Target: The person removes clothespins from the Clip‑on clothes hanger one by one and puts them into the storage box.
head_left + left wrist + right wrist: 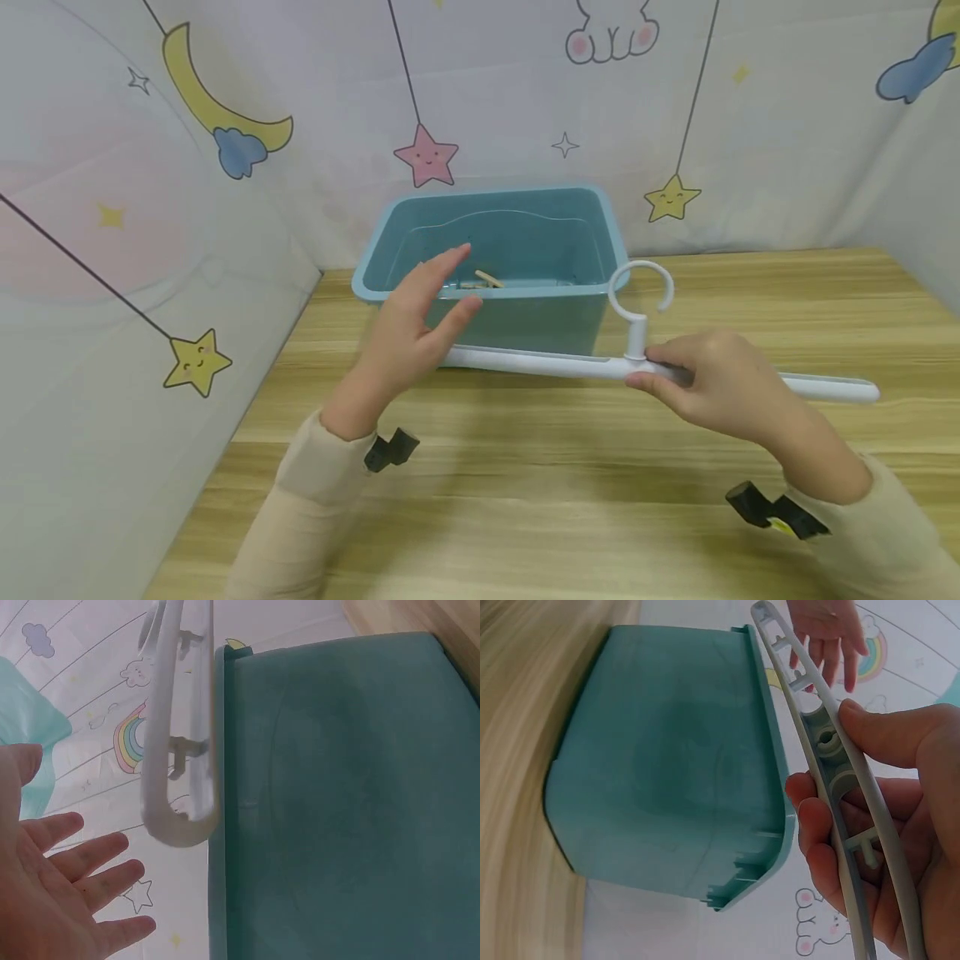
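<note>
A white plastic hanger [540, 363] with a round hook lies level in front of the teal bin. My right hand [720, 387] grips its bar just right of the hook, thumb on the near side. In the right wrist view the hollow underside of the hanger [866, 847] shows, with small pegs inside, and the fingers [815, 817] curl round it. My left hand [412, 321] is spread beside the hanger's left end, covering that end in the head view. From the left wrist, the hanger's rounded end [180, 829] stands apart from the straight fingers [109, 885].
The teal bin [491, 198] stands behind the hanger on the wooden table [525, 500], against a printed cloth backdrop [510, 100]. Inside the bin lies a small wooden piece [489, 278]. Another cloth wall [112, 400] rises along the left table edge.
</note>
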The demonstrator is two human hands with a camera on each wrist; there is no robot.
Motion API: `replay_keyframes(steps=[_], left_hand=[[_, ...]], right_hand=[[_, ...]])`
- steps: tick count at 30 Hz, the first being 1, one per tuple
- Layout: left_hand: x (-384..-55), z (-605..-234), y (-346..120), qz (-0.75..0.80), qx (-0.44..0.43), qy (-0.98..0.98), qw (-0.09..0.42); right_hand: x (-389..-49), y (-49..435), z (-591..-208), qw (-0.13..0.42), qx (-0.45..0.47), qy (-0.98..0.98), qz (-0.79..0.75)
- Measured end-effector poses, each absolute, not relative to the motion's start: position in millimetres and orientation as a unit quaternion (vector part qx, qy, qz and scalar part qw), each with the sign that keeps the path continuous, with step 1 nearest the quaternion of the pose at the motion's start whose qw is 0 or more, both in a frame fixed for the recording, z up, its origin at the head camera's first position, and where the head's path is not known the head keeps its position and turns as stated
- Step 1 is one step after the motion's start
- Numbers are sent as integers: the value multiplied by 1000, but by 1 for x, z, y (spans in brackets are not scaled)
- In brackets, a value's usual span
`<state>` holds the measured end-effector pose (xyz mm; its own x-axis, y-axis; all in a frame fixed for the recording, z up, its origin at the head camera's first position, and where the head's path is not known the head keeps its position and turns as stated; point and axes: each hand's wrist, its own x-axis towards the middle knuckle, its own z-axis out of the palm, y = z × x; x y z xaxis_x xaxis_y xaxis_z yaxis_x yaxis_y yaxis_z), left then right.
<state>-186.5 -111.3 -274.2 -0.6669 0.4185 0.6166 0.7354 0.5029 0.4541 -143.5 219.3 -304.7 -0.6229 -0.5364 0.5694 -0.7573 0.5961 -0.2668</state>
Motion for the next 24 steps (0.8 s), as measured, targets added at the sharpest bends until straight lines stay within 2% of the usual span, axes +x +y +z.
replay_keyframes(steps=[11,24], left_hand=[[-177,-284,-105,-288,-382,-858,187],[-160,-301,-103,-228,-429,-868,104]], right_hand=[[-139,227,-317,202,387,-870,229],[-140,230,-338,146,370,-893,211]])
